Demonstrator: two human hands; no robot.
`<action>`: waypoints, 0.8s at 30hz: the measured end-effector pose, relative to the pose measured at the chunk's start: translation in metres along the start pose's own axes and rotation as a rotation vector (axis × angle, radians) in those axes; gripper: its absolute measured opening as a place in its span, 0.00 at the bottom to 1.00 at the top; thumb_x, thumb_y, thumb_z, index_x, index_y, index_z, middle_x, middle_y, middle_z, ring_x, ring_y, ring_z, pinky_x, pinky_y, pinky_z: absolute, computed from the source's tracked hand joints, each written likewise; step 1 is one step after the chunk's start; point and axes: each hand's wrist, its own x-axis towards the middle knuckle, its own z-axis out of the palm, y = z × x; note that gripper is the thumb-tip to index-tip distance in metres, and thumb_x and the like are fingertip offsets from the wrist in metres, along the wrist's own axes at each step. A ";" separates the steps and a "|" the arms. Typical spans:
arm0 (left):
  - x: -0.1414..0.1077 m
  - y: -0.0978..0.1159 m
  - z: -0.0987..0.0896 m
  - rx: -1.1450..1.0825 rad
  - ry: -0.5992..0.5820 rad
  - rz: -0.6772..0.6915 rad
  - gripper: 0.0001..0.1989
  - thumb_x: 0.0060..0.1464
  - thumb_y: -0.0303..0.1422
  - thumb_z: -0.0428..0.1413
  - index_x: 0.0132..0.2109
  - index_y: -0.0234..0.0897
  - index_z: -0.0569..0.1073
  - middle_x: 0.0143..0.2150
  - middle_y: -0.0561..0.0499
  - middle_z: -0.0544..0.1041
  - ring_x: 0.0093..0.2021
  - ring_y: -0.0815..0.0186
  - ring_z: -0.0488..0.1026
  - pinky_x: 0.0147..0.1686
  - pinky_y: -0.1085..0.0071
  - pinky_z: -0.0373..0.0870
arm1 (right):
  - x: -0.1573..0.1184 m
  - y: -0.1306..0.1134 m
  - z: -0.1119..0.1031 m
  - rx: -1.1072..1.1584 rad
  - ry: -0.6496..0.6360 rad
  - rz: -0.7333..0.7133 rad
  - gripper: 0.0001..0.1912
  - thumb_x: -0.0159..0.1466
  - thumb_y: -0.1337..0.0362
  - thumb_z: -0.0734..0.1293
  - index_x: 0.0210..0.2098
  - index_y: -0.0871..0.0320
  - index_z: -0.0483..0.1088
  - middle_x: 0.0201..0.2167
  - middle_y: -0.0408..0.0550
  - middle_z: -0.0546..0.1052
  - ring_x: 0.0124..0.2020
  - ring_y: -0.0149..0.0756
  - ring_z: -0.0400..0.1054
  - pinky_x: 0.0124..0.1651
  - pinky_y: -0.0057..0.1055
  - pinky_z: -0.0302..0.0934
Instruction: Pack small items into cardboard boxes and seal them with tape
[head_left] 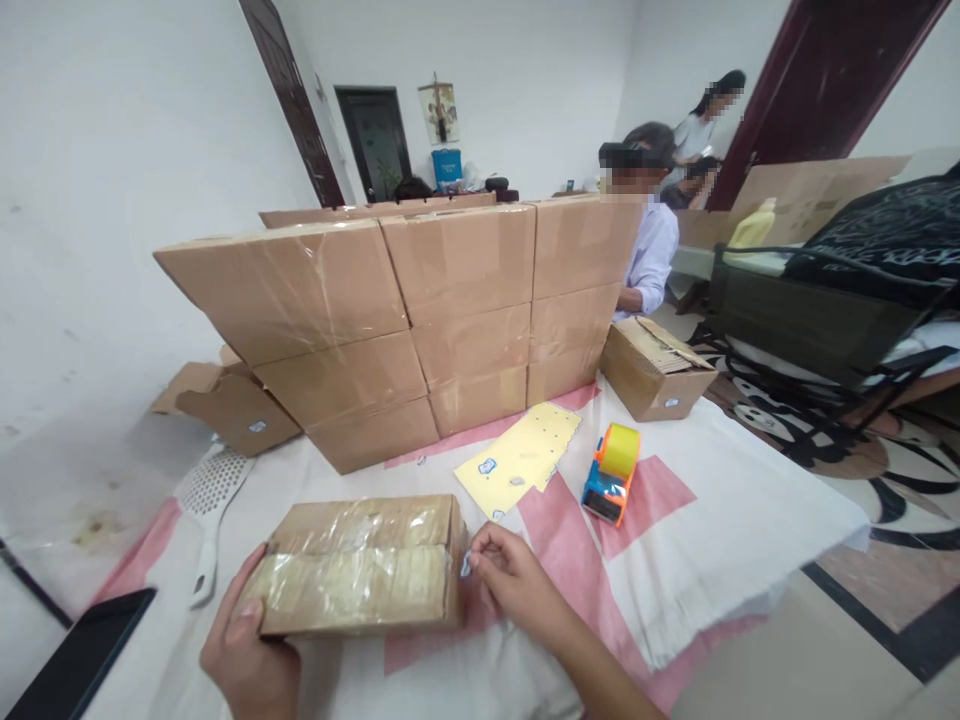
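A small cardboard box [360, 565], its top covered with shiny clear tape, lies on the cloth in front of me. My left hand [251, 640] grips its left end, thumb on the near side. Beside the box's right end, my right hand [517, 580] pinches a small pale sticker [466, 565] between thumb and forefinger. Whether the sticker touches the box I cannot tell. Beyond the right hand lies a yellow sheet [525, 455] with a few stickers on it. To its right stands an orange and blue tape dispenser [613, 475] with a yellow roll.
A wall of stacked cardboard boxes [457, 310] stands across the table's back. An open box [251, 405] and a white slotted skimmer [206, 500] are at left, near a dark phone [82, 650]. Another box [660, 370] sits at the right edge; a person [652, 240] is behind it.
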 end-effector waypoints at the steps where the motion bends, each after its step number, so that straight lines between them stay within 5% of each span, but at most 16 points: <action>1: 0.001 -0.001 0.001 -0.028 0.018 -0.038 0.24 0.47 0.32 0.52 0.50 0.38 0.81 0.53 0.49 0.80 0.59 0.49 0.73 0.67 0.52 0.62 | 0.001 -0.001 -0.001 0.023 0.007 -0.010 0.25 0.60 0.39 0.69 0.33 0.54 0.60 0.19 0.32 0.63 0.11 0.23 0.56 0.15 0.24 0.43; 6: 0.002 -0.002 0.004 -0.037 0.040 -0.048 0.28 0.45 0.33 0.50 0.52 0.32 0.79 0.52 0.45 0.80 0.57 0.51 0.74 0.62 0.55 0.67 | 0.004 -0.009 -0.006 0.192 0.111 -0.046 0.25 0.57 0.42 0.73 0.32 0.56 0.63 0.25 0.37 0.70 0.14 0.20 0.54 0.19 0.25 0.41; 14: 0.002 0.001 0.007 -0.016 0.008 0.038 0.30 0.45 0.34 0.46 0.54 0.30 0.76 0.53 0.44 0.78 0.57 0.52 0.74 0.62 0.55 0.68 | -0.005 -0.017 -0.011 0.469 0.125 0.117 0.20 0.54 0.51 0.76 0.29 0.57 0.66 0.22 0.36 0.64 0.18 0.20 0.46 0.23 0.27 0.34; 24: -0.001 0.008 0.011 0.037 -0.013 0.036 0.33 0.44 0.38 0.44 0.56 0.31 0.73 0.54 0.43 0.76 0.57 0.53 0.73 0.59 0.56 0.70 | 0.001 -0.005 -0.003 0.055 0.041 -0.029 0.13 0.62 0.53 0.69 0.31 0.57 0.69 0.25 0.40 0.71 0.28 0.29 0.65 0.32 0.28 0.57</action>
